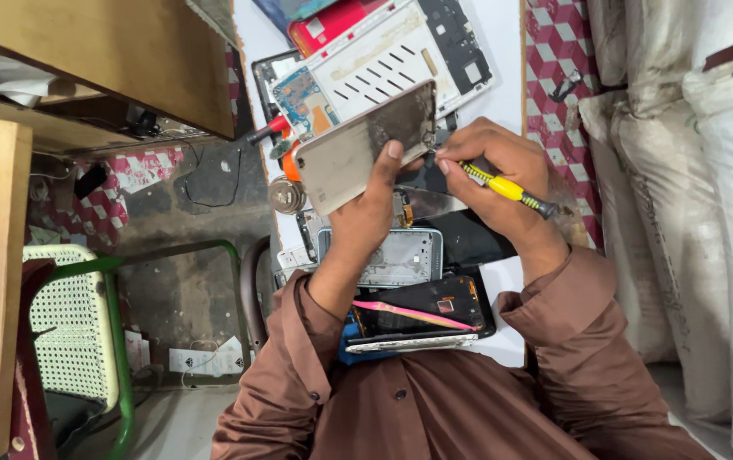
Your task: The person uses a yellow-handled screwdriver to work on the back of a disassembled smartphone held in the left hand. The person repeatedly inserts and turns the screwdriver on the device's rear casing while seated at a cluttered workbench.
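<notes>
Screwdriver (507,187) tip hidden behind phone (366,149) corner

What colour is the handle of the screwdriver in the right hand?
Yellow with black bands on the slim screwdriver, held by the right hand; head view.

Left hand (366,213) holds phone (365,146); right hand (490,183) grips screwdriver (507,188).

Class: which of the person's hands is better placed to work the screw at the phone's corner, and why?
The right hand: it holds the yellow screwdriver, tip at the phone corner. The left hand grips the phone.
</notes>
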